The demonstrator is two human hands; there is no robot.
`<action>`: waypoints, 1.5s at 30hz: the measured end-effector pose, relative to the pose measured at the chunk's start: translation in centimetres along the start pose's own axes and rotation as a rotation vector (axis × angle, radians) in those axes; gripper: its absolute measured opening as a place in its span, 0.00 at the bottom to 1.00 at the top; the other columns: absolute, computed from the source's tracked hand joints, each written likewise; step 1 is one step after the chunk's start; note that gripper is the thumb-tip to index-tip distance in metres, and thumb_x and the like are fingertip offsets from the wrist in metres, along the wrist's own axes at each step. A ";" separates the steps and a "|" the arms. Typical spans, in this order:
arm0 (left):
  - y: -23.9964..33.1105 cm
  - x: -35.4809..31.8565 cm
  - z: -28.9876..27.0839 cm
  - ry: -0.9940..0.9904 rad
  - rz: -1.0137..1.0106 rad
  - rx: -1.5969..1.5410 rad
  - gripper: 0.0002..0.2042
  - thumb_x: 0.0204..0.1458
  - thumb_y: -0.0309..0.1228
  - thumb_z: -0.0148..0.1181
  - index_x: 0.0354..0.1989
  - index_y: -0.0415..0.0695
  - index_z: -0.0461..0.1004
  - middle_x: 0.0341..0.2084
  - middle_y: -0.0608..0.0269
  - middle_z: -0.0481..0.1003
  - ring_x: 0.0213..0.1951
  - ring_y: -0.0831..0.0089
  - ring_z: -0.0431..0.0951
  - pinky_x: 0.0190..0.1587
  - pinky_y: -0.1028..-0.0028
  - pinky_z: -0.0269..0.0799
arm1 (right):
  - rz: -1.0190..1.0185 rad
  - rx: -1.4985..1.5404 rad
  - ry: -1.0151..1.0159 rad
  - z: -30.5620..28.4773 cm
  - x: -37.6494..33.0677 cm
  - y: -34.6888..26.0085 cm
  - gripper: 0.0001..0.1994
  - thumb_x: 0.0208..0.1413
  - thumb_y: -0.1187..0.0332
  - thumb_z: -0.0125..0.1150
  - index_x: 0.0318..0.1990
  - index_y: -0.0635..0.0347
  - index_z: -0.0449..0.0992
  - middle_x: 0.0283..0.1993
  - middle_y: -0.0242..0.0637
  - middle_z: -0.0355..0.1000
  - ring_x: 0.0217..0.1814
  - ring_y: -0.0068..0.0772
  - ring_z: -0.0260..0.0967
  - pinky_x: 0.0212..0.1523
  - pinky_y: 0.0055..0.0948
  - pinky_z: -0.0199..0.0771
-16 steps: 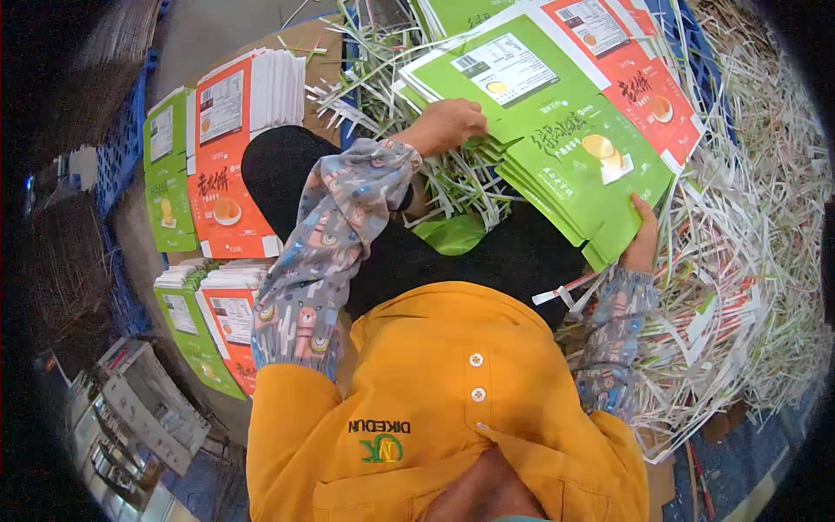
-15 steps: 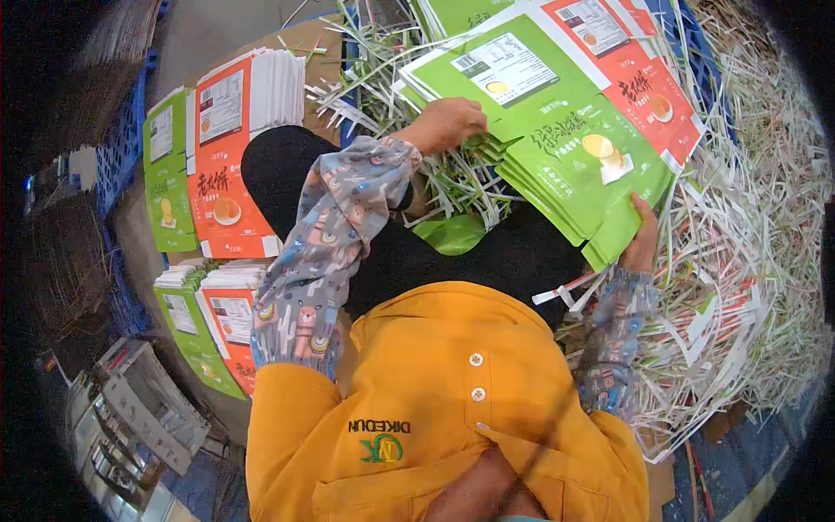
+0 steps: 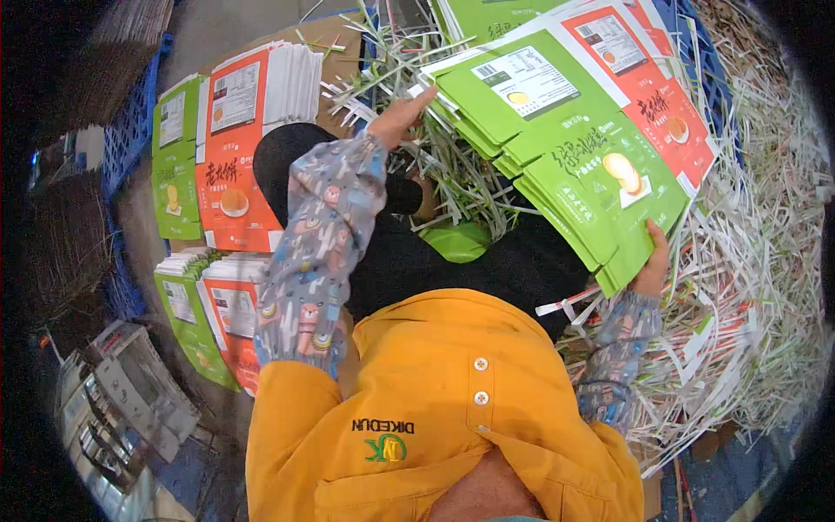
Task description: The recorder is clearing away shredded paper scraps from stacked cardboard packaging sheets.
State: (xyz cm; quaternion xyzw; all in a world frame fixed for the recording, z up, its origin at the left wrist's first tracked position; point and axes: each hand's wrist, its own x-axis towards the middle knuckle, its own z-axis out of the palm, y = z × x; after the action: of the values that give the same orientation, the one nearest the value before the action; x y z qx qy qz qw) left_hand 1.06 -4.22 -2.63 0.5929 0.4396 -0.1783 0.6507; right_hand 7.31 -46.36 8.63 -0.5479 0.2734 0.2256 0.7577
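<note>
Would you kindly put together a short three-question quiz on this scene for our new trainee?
1. True or false: the right hand grips the near edge of the green stack of flat cartons.
2. Which hand rests on the stack's far left edge?
A. the left hand
B. neither hand
3. Fill in: the loose heap of paper strips beside the stack is mostly ____ in colour.

Key: 1 true; 2 A; 3 white.
</note>
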 end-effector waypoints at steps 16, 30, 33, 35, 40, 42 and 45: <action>3.7 1.9 0.6 0.396 0.767 0.275 0.14 0.45 0.40 0.50 0.24 0.39 0.71 0.22 0.52 0.71 0.27 0.60 0.72 0.31 0.68 0.65 | -0.150 -0.273 0.071 -2.4 0.3 1.4 0.15 0.43 0.73 0.53 0.41 0.69 0.66 0.36 0.39 0.69 0.34 0.31 0.68 0.35 0.26 0.70; 7.9 0.4 -0.4 0.074 0.554 0.203 0.16 0.48 0.39 0.50 0.26 0.35 0.72 0.21 0.59 0.72 0.25 0.71 0.73 0.29 0.70 0.67 | 0.073 -0.096 -0.104 -8.2 2.9 3.9 0.19 0.46 0.67 0.48 0.46 0.68 0.63 0.42 0.43 0.66 0.41 0.35 0.67 0.40 0.33 0.69; 10.8 -0.6 -0.2 0.121 0.787 0.644 0.20 0.45 0.43 0.52 0.24 0.33 0.71 0.19 0.60 0.71 0.22 0.73 0.69 0.27 0.70 0.64 | 0.045 -0.054 -0.031 -5.0 1.2 3.5 0.19 0.45 0.68 0.49 0.45 0.68 0.63 0.41 0.42 0.67 0.40 0.34 0.67 0.40 0.32 0.68; 10.5 0.1 -1.1 0.078 0.659 0.403 0.20 0.45 0.43 0.52 0.24 0.34 0.72 0.19 0.61 0.71 0.22 0.73 0.69 0.27 0.72 0.64 | 0.032 -0.067 -0.031 -6.4 2.0 4.9 0.18 0.44 0.69 0.50 0.45 0.68 0.64 0.41 0.41 0.67 0.40 0.35 0.67 0.41 0.32 0.68; 11.8 0.3 -1.9 -0.068 0.504 0.147 0.19 0.44 0.43 0.53 0.26 0.34 0.73 0.19 0.61 0.72 0.21 0.77 0.69 0.26 0.76 0.64 | 0.017 -0.047 -0.052 -5.0 2.5 4.7 0.19 0.43 0.71 0.51 0.45 0.69 0.63 0.40 0.40 0.67 0.40 0.35 0.66 0.42 0.31 0.67; 11.5 -0.2 -1.7 -0.071 0.471 0.312 0.15 0.45 0.40 0.52 0.27 0.38 0.73 0.17 0.63 0.72 0.21 0.74 0.71 0.23 0.74 0.65 | 0.040 -0.099 -0.029 -6.2 3.2 5.0 0.19 0.43 0.72 0.51 0.45 0.69 0.63 0.40 0.40 0.67 0.39 0.34 0.66 0.41 0.29 0.67; 6.3 2.2 0.1 0.484 1.025 1.405 0.07 0.45 0.35 0.46 0.23 0.48 0.70 0.17 0.62 0.70 0.23 0.65 0.74 0.20 0.66 0.67 | -0.055 -0.173 -0.043 -1.3 3.0 3.8 0.16 0.44 0.71 0.52 0.43 0.67 0.64 0.38 0.39 0.67 0.38 0.34 0.67 0.38 0.29 0.69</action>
State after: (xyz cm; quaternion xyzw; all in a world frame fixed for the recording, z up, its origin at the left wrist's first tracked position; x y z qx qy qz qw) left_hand 7.03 -2.22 -0.47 0.9983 0.0362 0.0358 0.0281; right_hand 6.91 -46.36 3.59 -0.6138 0.2215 0.2391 0.7191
